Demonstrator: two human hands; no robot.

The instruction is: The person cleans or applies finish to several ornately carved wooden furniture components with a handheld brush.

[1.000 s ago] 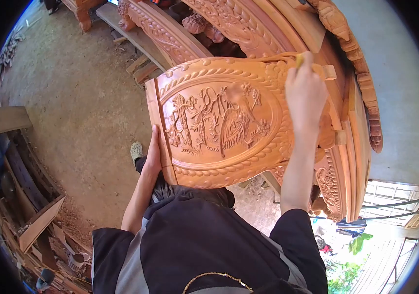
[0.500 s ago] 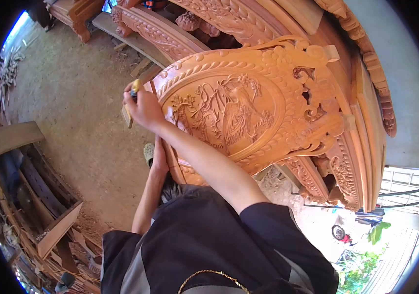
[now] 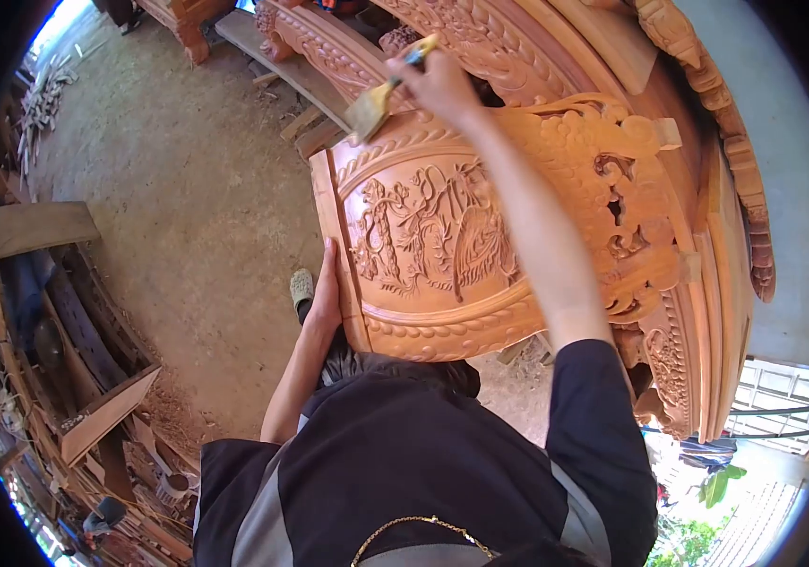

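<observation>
A large carved wooden panel point(image 3: 442, 307) with a relief inside an oval border lies tilted in front of me. My right hand point(image 3: 438, 87) grips a paintbrush point(image 3: 368, 113) by its handle, with the bristles at the panel's upper left edge. Slight blur keeps me from telling whether they touch the wood. Along the panel's near left side, my left hand point(image 3: 327, 288) lies flat against the edge board, its fingers stretched upward. My right forearm hides part of the relief.
More carved furniture pieces point(image 3: 329, 42) stand behind the panel. At the lower left is a wooden crate-like box point(image 3: 111, 416) among scrap wood. Wood offcuts point(image 3: 43, 109) lie on the dirt floor point(image 3: 178, 217). A white grille point(image 3: 787, 397) stands at the right.
My right hand has swung the brush from the panel's left edge up and right toward its far edge. More of the left edge board and my left hand now show.
</observation>
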